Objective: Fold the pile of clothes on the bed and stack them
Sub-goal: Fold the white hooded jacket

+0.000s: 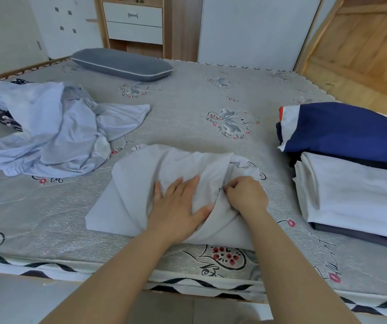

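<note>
Clothes come first here: the pale grey garment (145, 183) I am folding lies on the bed (187, 106) near its front edge, between the unfolded pile (54, 132) to my left and the folded stack (356, 183) to my right. My left hand (176, 206) lies flat on the cloth with the fingers spread, pressing it down, and my right hand (246, 195) is curled tight, pinching a bunched fold just beside the left thumb. As I judge it, I am partway through a fold and the right side is still lumpy, so I should keep the left palm as an anchor while the right draws its gathered cloth taut and lays it over in one clean line. I would smooth outward from the middle so no ridge stays trapped under the fold, and square the corners against the neat left edge. Pulling too hard could drag the whole piece off the mattress toward me, so a light, even pull seems best.
</note>
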